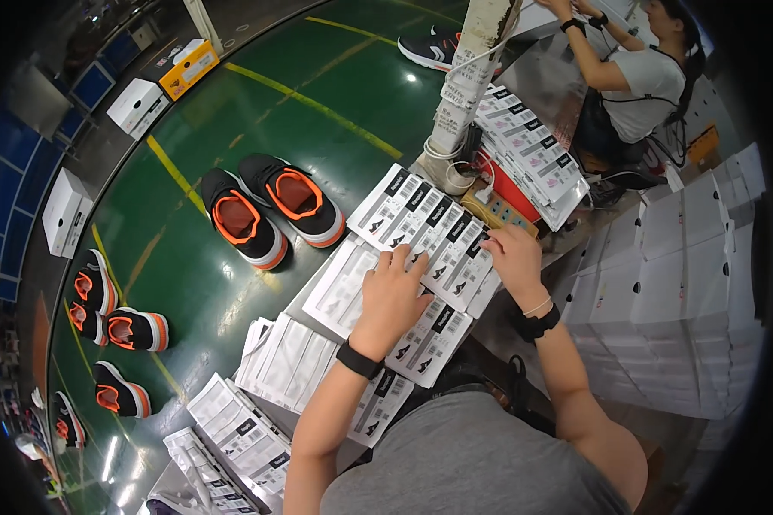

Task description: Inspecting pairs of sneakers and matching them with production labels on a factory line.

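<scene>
A stack of white printed label sheets (421,225) lies in front of me, each label with a black block, a barcode and a small shoe picture. My left hand (392,296) rests on it with fingers spread, its fingertips on the stack's near left part. At the right edge of the top sheet, my right hand (515,264) has its fingers curled in, thumb and fingertips pinching the edge. Beneath and nearer to me are more label sheets (429,343), partly hidden by my left hand. A pale stack of sheets (339,287) sits left of that hand.
Several black and orange sneakers (292,197) stand on the green surface (318,112) to the left. Beyond the sheets are a white post (465,94), a power strip (494,209) and another label stack (528,150). White boxes (653,300) pile up right; a co-worker (636,86) sits far right.
</scene>
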`<state>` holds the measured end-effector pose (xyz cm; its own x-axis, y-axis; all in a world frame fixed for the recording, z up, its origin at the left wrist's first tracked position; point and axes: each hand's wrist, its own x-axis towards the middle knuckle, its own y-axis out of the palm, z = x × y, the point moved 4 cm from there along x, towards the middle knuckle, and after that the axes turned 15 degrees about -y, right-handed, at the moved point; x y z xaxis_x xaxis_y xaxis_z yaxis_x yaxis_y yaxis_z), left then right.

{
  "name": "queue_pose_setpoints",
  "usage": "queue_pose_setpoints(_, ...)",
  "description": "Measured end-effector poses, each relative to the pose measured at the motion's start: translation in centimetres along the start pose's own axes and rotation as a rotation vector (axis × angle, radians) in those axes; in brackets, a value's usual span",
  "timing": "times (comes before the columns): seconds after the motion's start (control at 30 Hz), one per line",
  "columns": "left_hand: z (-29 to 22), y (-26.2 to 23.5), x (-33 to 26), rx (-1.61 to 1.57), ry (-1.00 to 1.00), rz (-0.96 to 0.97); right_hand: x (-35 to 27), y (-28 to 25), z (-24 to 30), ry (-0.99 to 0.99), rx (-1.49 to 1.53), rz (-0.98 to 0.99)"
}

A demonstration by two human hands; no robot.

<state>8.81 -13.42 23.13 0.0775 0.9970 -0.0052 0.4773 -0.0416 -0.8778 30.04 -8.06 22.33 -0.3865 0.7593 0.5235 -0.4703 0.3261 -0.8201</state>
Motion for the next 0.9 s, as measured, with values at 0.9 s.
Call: queue_pose_setpoints(0.9,7.3,-15.9,-12.4,-0.507,-0.434,-0.068,22.5,15.9,12.0,0.135,1.318,-0.046)
